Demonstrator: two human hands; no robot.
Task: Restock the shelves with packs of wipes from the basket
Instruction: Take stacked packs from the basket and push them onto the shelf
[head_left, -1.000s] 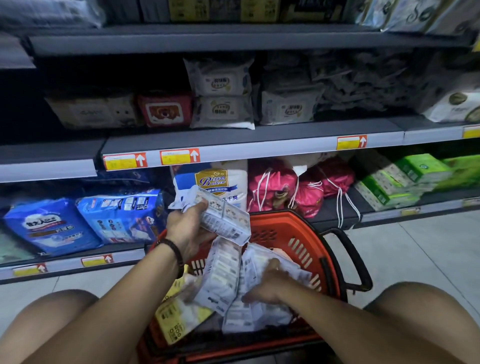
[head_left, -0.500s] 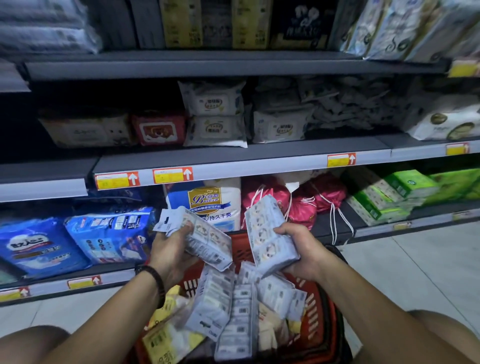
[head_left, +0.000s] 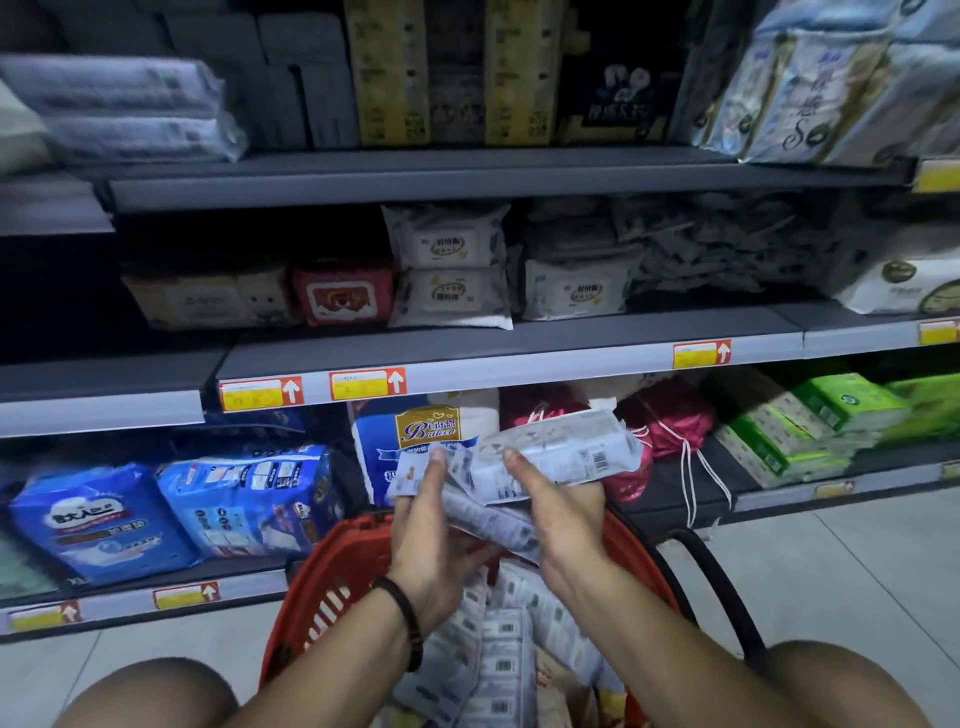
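Fig.: transfer step, mid-carry. My left hand (head_left: 426, 525) is curled round one pack of wipes (head_left: 483, 519) and my right hand (head_left: 563, 514) grips a second pack (head_left: 566, 454), both just above the red basket (head_left: 332, 566), w/ more packs (head_left: 498, 644) inside. Next, by my read: lift both to the middle shelf (head_left: 519, 338) and seat them beside the white wipes (head_left: 447, 270) w/o toppling that stack.

Dim light is falling on the grey metal shelving (head_left: 519, 361), its upper tiers sinking into shadow; pale floor tiles (head_left: 857, 582) are stretching out below its bottom tier.
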